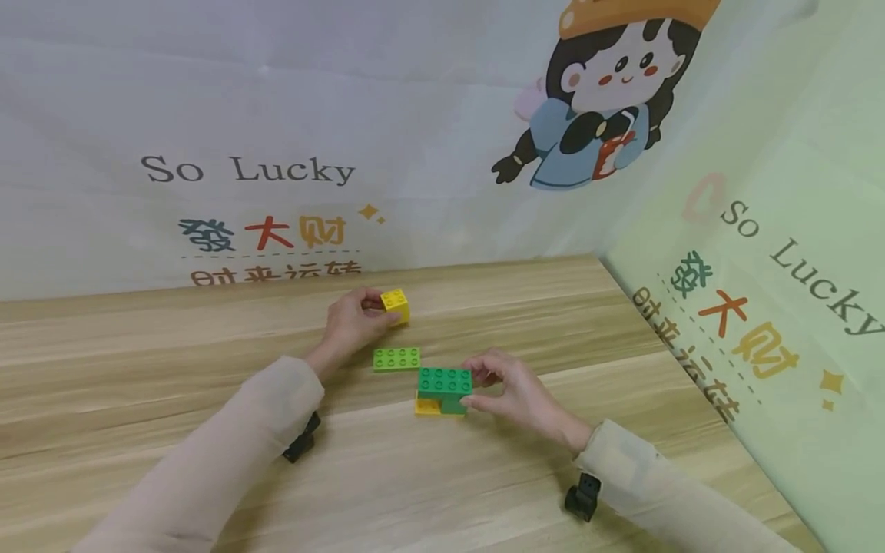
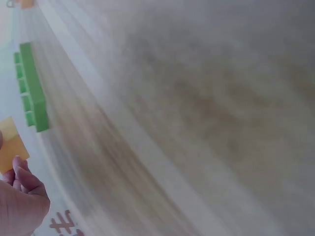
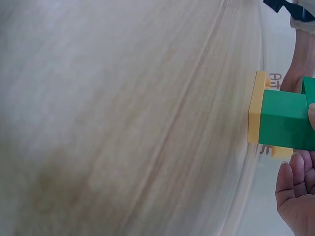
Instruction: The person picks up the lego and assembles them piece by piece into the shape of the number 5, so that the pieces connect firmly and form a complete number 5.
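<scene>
My left hand (image 1: 356, 319) grips a tall yellow block (image 1: 394, 298) with four studs at the far side of the table. In the left wrist view, fingertips lie against that orange-looking block (image 2: 15, 150). My right hand (image 1: 515, 392) holds the right side of a small stack, thumb on its front and fingers behind. The stack has a studded dark green brick (image 1: 445, 382) on top, a smaller green brick (image 3: 283, 118) under one end, and a yellow plate (image 3: 256, 108) at the bottom. A light green studded plate (image 1: 396, 359) lies between the hands, just behind the stack.
The wooden table (image 1: 332, 476) meets a white printed cloth (image 1: 263, 115) at the back and another printed cloth (image 1: 781, 253) on the right. Black wrist cameras sit below both sleeves, one (image 1: 583, 497) on the right.
</scene>
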Action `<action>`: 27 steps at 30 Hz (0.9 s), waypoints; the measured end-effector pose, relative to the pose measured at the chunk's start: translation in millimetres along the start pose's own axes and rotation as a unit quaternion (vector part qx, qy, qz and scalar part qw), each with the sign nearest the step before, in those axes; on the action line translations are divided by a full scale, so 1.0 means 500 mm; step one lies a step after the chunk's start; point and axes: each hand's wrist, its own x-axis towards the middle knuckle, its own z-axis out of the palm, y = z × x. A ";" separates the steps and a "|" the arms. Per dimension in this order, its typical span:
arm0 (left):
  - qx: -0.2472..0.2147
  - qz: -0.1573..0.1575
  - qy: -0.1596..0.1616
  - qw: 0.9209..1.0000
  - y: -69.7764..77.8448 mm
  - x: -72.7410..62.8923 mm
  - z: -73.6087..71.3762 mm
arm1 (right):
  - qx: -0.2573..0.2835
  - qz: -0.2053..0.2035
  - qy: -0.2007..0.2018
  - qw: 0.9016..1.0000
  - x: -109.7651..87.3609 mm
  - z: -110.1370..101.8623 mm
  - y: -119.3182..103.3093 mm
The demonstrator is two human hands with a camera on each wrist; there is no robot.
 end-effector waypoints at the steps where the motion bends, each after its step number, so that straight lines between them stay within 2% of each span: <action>1: -0.007 0.002 -0.004 1.000 0.002 -0.005 -0.003 | 0.001 -0.002 0.000 1.000 0.000 0.000 0.000; 4: -0.036 0.005 -0.023 0.999 0.010 -0.024 -0.011 | 0.005 0.000 0.000 1.000 0.002 -0.001 0.001; 11: -0.077 0.040 -0.079 0.993 0.031 -0.087 -0.017 | 0.011 0.004 -0.002 1.000 0.001 -0.001 0.004; 18: -0.076 0.062 -0.100 0.990 0.047 -0.128 -0.006 | 0.011 0.002 -0.001 1.000 0.000 -0.002 0.004; 27: -0.048 0.094 -0.114 0.988 0.051 -0.154 0.005 | 0.009 0.011 -0.007 1.000 0.001 -0.001 0.001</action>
